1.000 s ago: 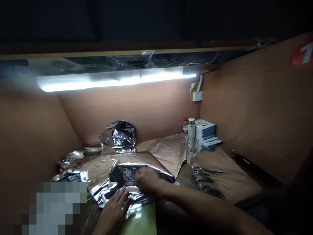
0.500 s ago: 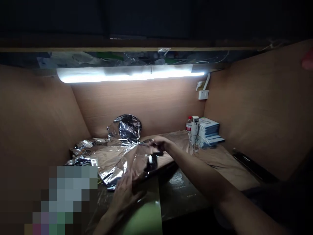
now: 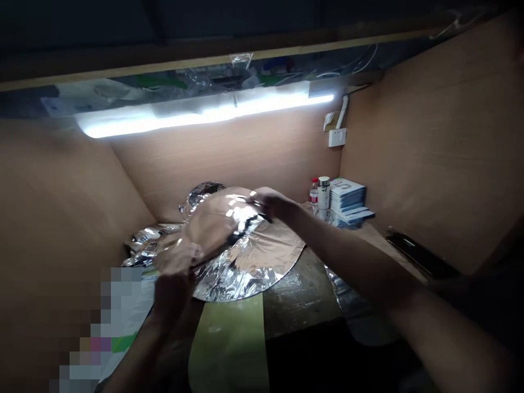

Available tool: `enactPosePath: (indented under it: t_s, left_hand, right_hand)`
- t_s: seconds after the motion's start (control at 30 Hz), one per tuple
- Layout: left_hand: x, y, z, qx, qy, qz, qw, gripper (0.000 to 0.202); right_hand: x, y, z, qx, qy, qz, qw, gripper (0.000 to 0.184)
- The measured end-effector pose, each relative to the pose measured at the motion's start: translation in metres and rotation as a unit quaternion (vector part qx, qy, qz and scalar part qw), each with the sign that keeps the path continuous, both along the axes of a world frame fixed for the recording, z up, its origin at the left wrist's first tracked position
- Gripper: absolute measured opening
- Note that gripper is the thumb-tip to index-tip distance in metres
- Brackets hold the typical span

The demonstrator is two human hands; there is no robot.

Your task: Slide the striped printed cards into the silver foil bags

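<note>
1. The right hand's fingers (image 3: 257,198) are pinched narrow on the far edge of a sheet of aluminium foil (image 3: 213,229); the right hand (image 3: 273,203) sits higher than in the earlier frame.
2. The left hand's fingers (image 3: 186,254) curl over the sheet's near edge, and the left hand (image 3: 174,286) now sits farther left.
3. Between the hands, the sheet now arches above the worktop (image 3: 303,295) instead of lying low.
4. Under it lies a curved foil layer (image 3: 241,275), and a green mat (image 3: 227,344) shows more fully at the near edge.
5. Behind, the sheet partly hides a crumpled foil mound (image 3: 200,192).
6. Farther right, a plastic bottle (image 3: 314,192), a jar (image 3: 323,192) and stacked booklets (image 3: 347,196) stand by the wall.
</note>
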State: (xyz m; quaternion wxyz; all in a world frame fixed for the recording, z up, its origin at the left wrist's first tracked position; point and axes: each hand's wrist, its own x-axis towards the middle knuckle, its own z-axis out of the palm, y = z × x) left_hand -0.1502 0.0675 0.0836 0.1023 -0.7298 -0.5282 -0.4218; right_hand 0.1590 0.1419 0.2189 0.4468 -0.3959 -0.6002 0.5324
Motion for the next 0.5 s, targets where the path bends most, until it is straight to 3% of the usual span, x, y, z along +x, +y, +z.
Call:
enactPosePath:
  t_s: [0.13, 0.23, 0.3, 0.37, 0.43, 0.5]
  left_hand:
    - [0.074, -0.045, -0.042, -0.13, 0.087, -0.078, 0.985, 0.042]
    - [0.153, -0.078, -0.073, -0.263, 0.201, -0.148, 0.932, 0.049]
    - [0.206, -0.097, -0.088, -0.306, 0.251, -0.198, 0.897, 0.05]
    - [0.252, -0.109, -0.094, -0.311, 0.263, -0.261, 0.875, 0.046]
    - [0.279, -0.107, -0.09, -0.306, 0.228, -0.321, 0.867, 0.04]
    - [0.279, -0.083, -0.071, -0.309, 0.122, -0.313, 0.89, 0.036]
  right_hand:
    - [0.096, -0.035, -0.08, -0.079, -0.091, 0.002, 0.993, 0.027]
    - [0.163, -0.063, -0.125, -0.124, -0.155, -0.006, 0.98, 0.014]
    - [0.199, -0.072, -0.138, -0.124, -0.254, -0.035, 0.959, 0.01]
    - [0.224, -0.072, -0.137, -0.116, -0.362, -0.069, 0.922, 0.015]
    - [0.238, -0.067, -0.13, -0.104, -0.437, -0.112, 0.886, 0.02]
    - [0.24, -0.062, -0.123, -0.07, -0.492, -0.19, 0.847, 0.026]
